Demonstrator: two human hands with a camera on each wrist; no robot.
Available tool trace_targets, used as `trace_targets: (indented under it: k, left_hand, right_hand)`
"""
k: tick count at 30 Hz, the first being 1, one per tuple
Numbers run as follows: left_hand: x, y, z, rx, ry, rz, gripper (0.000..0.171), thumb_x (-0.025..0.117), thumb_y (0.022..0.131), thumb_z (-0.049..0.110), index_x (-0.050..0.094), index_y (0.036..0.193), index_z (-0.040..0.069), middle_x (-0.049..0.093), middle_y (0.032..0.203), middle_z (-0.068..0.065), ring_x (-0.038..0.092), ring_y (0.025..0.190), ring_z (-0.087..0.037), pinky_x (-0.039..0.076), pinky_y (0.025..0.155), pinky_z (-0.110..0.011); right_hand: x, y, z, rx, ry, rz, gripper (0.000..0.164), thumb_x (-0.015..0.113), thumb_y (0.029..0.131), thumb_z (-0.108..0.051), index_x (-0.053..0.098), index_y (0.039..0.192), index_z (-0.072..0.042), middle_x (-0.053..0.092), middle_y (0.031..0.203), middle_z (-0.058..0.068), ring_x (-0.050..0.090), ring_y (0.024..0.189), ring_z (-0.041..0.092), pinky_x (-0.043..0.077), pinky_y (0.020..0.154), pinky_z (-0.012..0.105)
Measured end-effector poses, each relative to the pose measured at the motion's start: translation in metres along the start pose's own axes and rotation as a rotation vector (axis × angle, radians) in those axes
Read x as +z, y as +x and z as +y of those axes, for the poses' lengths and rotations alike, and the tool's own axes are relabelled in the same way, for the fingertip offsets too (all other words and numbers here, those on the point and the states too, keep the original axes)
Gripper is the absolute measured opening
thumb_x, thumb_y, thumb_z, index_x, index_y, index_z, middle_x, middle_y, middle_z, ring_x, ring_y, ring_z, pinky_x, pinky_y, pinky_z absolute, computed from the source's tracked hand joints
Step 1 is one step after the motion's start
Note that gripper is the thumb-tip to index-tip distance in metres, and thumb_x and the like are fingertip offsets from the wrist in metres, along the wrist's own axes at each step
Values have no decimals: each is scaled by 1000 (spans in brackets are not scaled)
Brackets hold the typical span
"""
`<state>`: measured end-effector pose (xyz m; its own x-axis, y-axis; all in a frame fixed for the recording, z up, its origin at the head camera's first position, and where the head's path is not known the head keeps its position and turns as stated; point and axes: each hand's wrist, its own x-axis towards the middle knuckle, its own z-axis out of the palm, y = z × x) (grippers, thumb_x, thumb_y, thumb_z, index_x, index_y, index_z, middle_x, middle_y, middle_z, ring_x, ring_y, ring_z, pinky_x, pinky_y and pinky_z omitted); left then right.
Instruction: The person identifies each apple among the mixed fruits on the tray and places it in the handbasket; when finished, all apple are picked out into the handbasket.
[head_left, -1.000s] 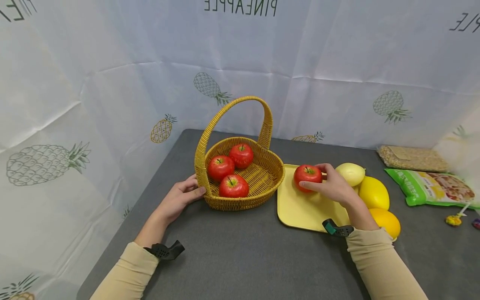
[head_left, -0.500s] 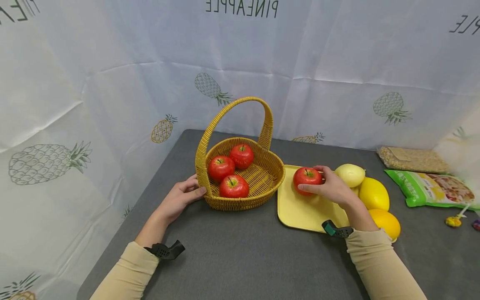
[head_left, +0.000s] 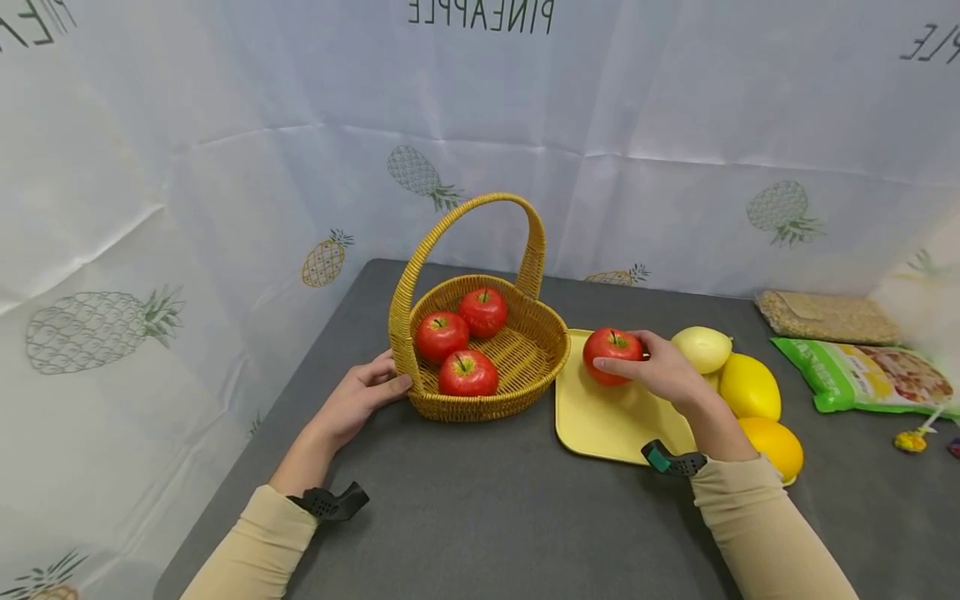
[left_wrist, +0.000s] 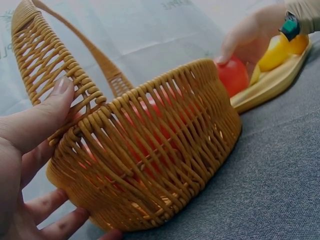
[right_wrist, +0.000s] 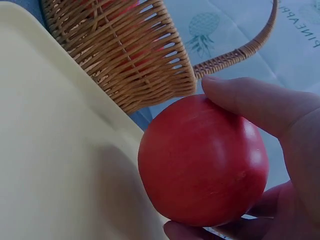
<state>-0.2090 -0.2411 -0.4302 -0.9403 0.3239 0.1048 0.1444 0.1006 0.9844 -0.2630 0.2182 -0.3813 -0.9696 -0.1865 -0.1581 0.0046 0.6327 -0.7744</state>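
Note:
A yellow woven basket (head_left: 528,387) with a tall arched handle stands on the table, and red apples (head_left: 468,372) lie in its left part. At the basket's left end my left hand (head_left: 358,400) holds it by the handle's base, thumb on the near side and fingers against the outer wall, partly hidden in the head view. My right hand (head_left: 663,371) grips another red apple (head_left: 609,346) between thumb and fingers above the yellow tray (head_left: 600,425). In the right wrist view that apple (right_wrist: 200,160) is close up, with a shadow on the tray below.
Beyond the right wrist lie a pale yellow fruit (head_left: 702,348), a yellow lemon-like fruit (head_left: 750,387) and an orange-yellow fruit (head_left: 772,446). Farther right are a bag of grains (head_left: 825,317), a green food packet (head_left: 862,375) and a lollipop (head_left: 911,440). A pineapple-print curtain (head_left: 652,217) hangs behind the table.
My right hand and its apple have shifted very slightly left and up over the tray. The left hand and basket have stayed put.

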Motion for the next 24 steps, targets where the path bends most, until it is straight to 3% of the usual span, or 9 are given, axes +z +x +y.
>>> trace_targets:
  k: [9,16,24]
  left_hand:
    - [3,2,-5,10,-37,-15,36,66,102,14,65,127,-10,28,165,-14,14,154,-32,47,100,-23]
    - [0,1,-2,-3,7,8,35,68,101,18,67,126,-7,31,164,-12,15,155,-30,43,102,-19]
    - [-2,1,0,-11,22,5,33,68,101,19,69,126,-3,30,165,-11,13,155,-29,41,103,-19]
  right_hand:
    - [0,-6,-4,-20,91,13,91,78,89,-50,37,152,2,51,142,24,51,124,37,44,102,49]
    - [-4,-6,-16,-27,182,-49,79,75,94,-43,40,148,3,55,136,21,52,120,34,43,102,46]
    - [-9,-2,-28,-7,248,-57,83,74,95,-44,35,151,2,49,142,21,50,123,33,45,105,50]
